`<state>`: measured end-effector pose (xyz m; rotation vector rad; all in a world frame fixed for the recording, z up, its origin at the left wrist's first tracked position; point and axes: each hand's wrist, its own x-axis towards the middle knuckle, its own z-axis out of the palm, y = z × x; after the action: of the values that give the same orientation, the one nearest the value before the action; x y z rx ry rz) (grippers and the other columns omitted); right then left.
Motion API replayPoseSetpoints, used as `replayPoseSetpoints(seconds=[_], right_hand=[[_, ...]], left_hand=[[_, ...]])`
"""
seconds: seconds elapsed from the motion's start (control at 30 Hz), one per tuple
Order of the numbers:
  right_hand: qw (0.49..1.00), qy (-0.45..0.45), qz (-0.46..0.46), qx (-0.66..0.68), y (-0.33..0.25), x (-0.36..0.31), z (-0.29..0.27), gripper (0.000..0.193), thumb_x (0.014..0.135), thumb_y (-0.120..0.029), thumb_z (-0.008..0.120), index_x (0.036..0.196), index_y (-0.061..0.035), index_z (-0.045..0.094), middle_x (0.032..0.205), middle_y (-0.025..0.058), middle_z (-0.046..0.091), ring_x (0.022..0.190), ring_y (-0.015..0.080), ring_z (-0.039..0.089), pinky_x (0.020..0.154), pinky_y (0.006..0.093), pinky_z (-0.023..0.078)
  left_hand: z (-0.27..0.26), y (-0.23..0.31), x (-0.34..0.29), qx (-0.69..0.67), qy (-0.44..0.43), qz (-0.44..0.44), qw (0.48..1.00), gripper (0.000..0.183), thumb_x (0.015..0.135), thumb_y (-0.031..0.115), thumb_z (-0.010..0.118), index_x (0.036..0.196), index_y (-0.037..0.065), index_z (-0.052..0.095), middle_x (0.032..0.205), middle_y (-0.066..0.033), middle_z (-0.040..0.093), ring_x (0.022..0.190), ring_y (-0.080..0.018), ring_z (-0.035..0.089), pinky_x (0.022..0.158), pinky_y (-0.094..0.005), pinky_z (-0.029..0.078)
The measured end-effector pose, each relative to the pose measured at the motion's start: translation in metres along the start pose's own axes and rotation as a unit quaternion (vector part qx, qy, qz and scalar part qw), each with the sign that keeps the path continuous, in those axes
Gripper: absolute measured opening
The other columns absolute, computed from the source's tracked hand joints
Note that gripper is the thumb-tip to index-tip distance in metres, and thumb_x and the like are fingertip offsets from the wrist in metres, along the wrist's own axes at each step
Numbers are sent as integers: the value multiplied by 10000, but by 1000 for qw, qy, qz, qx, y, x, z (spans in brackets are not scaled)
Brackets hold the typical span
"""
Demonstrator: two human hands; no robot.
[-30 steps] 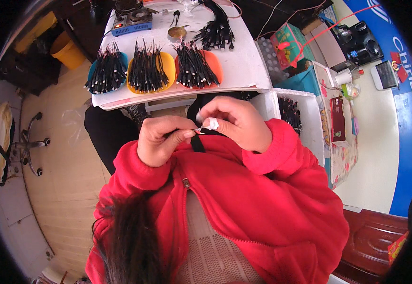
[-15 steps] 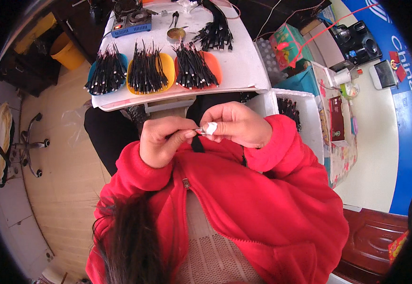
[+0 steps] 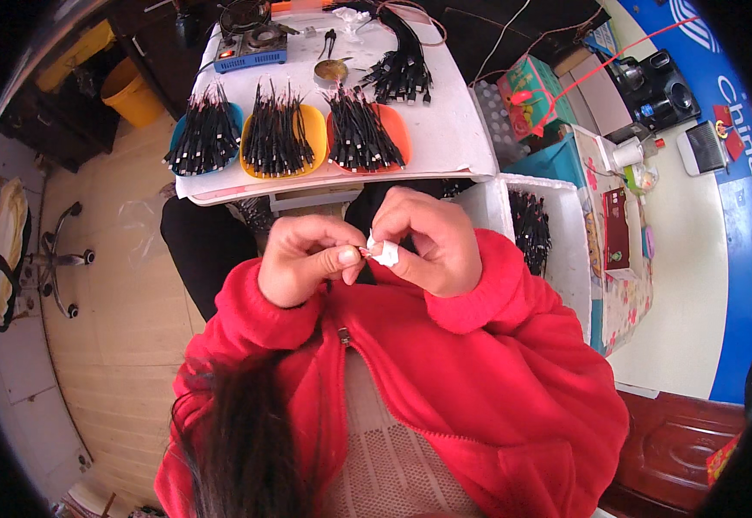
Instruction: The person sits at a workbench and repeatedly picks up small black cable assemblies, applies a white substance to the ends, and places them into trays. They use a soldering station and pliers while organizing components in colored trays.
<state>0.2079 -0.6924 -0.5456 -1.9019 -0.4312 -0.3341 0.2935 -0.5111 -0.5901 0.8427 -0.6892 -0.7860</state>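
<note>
My left hand [image 3: 311,259] and my right hand [image 3: 432,242] meet in front of my chest, over the lap. Between the left thumb and forefinger I pinch thin reddish wire ends [image 3: 364,252], apparently of a cable; most of it is hidden by my fingers. The right thumb and forefinger close in on the same spot from the other side. A white wrap [image 3: 387,254] covers the right thumb tip, and some white shows at the forefinger too. Beyond the hands, black cables with bare reddish ends lie in a blue tray [image 3: 237,114], a yellow tray [image 3: 318,129] and an orange tray [image 3: 400,138].
On the white table [image 3: 454,147] stand a blue heating device [image 3: 251,57] and a small round tin [image 3: 331,71], beside a loose bundle of black cables [image 3: 400,65]. A white foam box [image 3: 570,186] with more cables is at the right. A wheeled chair base [image 3: 56,259] stands left.
My right hand has turned, its fingers more upright and bent over the wire ends. The left hand has barely moved. The whole view has shifted slightly, with the table lower in the picture.
</note>
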Motion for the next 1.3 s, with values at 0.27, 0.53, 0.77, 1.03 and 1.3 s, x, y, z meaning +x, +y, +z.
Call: replayPoseSetpoints(seconds=[0.27,0.53,0.77,1.03,1.3], right_hand=[[961,21,191,199,5,3,-6,160,877,-127,666,984,-14,630,881,19,615,833,85,579,708,240,465],[991,30,-67,-115,21,34,-8,183,726,3,703,882,-54,627,841,60,603,789,217,601,682,316,482],[996,64,55,1,48,61,-13,95,802,-13,663,878,-48,619,850,57,604,740,203,581,670,278,473],[960,197,141,138,98,75,-44,183,953,-130,527,1022,23,597,883,82,633,749,105,593,650,235,477],[956,164,186,154,142,66,-48,169,947,-107,507,970,19,616,815,68,636,677,106,592,623,237,472]], left_hand=[[-2,23,-1,288,17,83,954,111,849,-28,622,942,-29,682,725,-86,644,603,-113,602,557,-230,469],[-15,27,17,193,60,-18,979,102,870,11,629,940,-43,680,762,-71,655,617,-81,575,576,-218,467],[-28,54,57,340,55,12,939,130,829,-28,635,953,-37,671,767,-85,661,640,-114,599,607,-244,483],[-78,98,163,582,64,-5,810,104,844,61,615,925,-3,630,774,-154,650,671,-287,645,627,-323,501],[-175,6,277,761,-77,13,644,80,803,108,629,834,39,656,799,-125,586,736,-328,605,655,-407,490]])
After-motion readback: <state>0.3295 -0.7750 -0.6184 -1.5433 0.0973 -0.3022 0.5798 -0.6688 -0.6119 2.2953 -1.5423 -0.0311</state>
